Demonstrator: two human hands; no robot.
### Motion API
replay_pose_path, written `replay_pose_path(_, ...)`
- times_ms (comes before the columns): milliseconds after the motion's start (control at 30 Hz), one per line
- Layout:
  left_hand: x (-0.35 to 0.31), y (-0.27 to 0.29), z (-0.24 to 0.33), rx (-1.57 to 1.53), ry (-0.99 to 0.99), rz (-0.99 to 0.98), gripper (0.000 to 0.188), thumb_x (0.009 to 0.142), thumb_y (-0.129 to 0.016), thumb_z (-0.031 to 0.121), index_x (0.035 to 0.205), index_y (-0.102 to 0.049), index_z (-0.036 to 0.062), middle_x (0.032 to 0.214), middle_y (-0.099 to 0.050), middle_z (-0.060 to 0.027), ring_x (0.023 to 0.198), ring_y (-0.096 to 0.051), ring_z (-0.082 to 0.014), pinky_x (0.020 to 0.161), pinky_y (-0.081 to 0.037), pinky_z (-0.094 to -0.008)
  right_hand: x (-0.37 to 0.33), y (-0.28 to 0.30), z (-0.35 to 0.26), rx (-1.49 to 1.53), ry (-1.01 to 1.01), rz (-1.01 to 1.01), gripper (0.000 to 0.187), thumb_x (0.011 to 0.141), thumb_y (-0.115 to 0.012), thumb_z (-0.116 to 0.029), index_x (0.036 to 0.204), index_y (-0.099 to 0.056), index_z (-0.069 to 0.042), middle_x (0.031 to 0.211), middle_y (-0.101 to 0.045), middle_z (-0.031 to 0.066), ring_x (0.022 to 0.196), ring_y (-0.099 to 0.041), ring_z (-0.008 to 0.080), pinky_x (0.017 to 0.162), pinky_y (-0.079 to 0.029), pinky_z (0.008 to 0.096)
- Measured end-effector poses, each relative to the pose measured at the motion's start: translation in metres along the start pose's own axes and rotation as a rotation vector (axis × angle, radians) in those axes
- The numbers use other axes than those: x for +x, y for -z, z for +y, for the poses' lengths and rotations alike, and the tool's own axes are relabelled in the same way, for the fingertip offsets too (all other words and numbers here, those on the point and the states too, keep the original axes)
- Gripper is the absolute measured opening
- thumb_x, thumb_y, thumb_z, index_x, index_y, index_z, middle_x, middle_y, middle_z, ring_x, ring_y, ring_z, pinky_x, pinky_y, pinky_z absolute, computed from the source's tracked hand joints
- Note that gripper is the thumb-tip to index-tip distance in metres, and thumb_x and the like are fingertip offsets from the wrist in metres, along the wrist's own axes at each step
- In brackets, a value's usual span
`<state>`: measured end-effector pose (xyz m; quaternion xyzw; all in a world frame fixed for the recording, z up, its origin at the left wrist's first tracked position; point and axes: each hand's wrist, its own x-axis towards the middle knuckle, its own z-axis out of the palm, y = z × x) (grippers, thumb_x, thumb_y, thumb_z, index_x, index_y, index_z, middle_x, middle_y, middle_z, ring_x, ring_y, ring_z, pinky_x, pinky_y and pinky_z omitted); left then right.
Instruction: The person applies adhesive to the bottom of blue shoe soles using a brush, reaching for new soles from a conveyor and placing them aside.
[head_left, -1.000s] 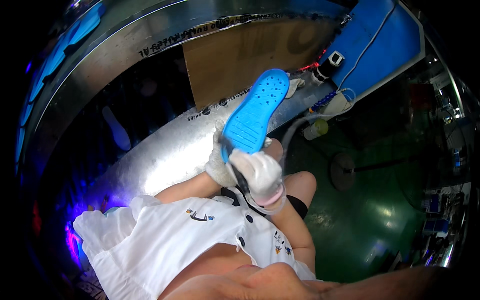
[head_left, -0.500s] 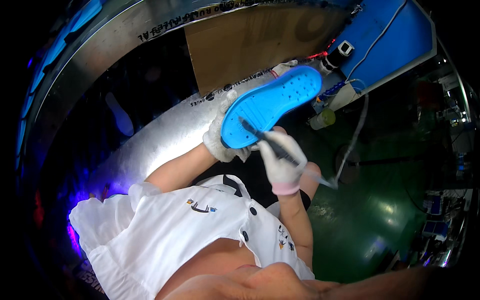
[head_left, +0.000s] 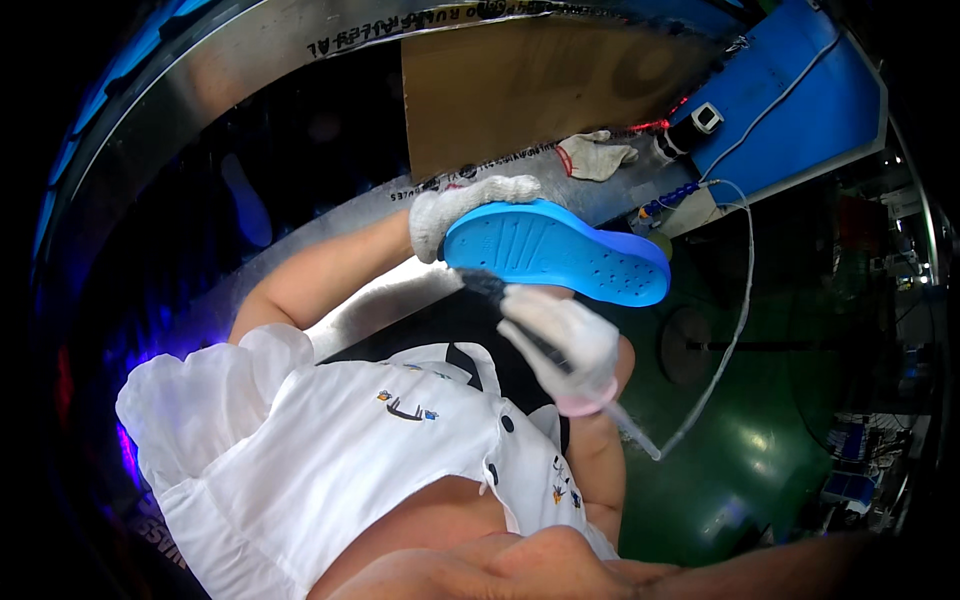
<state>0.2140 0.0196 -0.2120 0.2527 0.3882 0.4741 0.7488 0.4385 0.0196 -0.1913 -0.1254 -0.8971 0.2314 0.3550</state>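
Observation:
My left hand point(head_left: 462, 212), in a white knit glove, grips the heel end of a bright blue shoe sole point(head_left: 550, 250). The sole is tilted, with slanted grooves near the heel and small holes toward the toe end facing me. Just below it, my gloved right hand point(head_left: 572, 345) is closed round a dark pen-shaped tool point(head_left: 482, 284), blurred by motion. The tool's tip is close to the sole's lower edge; whether they touch I cannot tell. From behind that hand a pale thin hose point(head_left: 742, 310) runs down, then loops up to the right.
A spare white glove point(head_left: 597, 158) lies on the metal surface beyond the sole. Brown cardboard point(head_left: 540, 100) stands behind. At upper right are a blue panel point(head_left: 800, 100), a black-and-white device point(head_left: 690, 133) and a blue jointed pipe point(head_left: 672, 198). Another sole shape point(head_left: 245, 200) shows dimly at left.
The sole has turned clockwise, its toe end now lower and to the right. My right hand and the tool have drawn down off the sole's face. More of the spare glove shows.

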Motion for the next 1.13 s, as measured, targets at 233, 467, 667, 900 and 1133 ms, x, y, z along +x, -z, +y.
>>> replay_pose_path(233,0.005,0.015,0.009,0.172,-0.069,0.002,0.059,0.088,-0.061,0.055,0.118,-0.065,0.0040,0.108,-0.069,-0.0142,0.086,-0.069,-0.0215,0.073,-0.058,-0.0351,0.003,0.013,-0.008,-0.187,0.039,-0.126,0.026,0.074,-0.077,-0.007,0.099,-0.073,-0.010,0.101,-0.073,0.0088,0.068,-0.065,0.0203,0.059,-0.052,0.0282)
replay_pose_path(467,0.000,0.006,0.023,0.189,0.076,0.178,0.065,0.085,-0.058,0.063,0.120,-0.063,0.0075,0.103,-0.068,-0.0176,0.083,-0.071,-0.0263,0.063,-0.060,-0.0373,0.000,0.017,-0.010,-0.312,0.076,-0.195,0.029,0.069,-0.081,-0.007,0.097,-0.073,-0.007,0.101,-0.072,0.0137,0.063,-0.064,0.0237,0.056,-0.050,0.0296)
replay_pose_path(667,-0.009,0.009,0.031,0.213,-0.014,0.093,0.073,0.083,-0.058,0.066,0.122,-0.059,0.0050,0.101,-0.066,-0.0225,0.078,-0.071,-0.0297,0.054,-0.060,-0.0359,-0.003,0.019,0.013,-0.350,0.101,-0.034,0.030,0.070,-0.072,-0.009,0.100,-0.074,-0.013,0.110,-0.072,0.0056,0.058,-0.057,0.0177,0.050,-0.046,0.0279)
replay_pose_path(900,-0.020,0.007,0.035,0.209,-0.052,0.045,0.073,0.083,-0.057,0.067,0.125,-0.059,0.0066,0.102,-0.067,-0.0211,0.078,-0.071,-0.0276,0.060,-0.060,-0.0345,-0.004,0.025,0.030,-0.211,0.089,0.093,0.031,0.073,-0.075,-0.008,0.104,-0.072,-0.009,0.108,-0.072,0.0104,0.060,-0.060,0.0232,0.055,-0.050,0.0293)
replay_pose_path(1133,-0.014,0.037,0.036,0.108,0.023,0.012,0.067,0.086,-0.056,0.062,0.137,-0.051,0.0175,0.127,-0.057,-0.0215,0.090,-0.069,-0.0361,0.060,-0.061,-0.0438,-0.005,0.037,0.033,-0.207,0.006,0.147,0.039,0.067,-0.080,0.005,0.103,-0.071,-0.007,0.101,-0.073,0.0180,0.084,-0.072,0.0273,0.070,-0.056,0.0306)
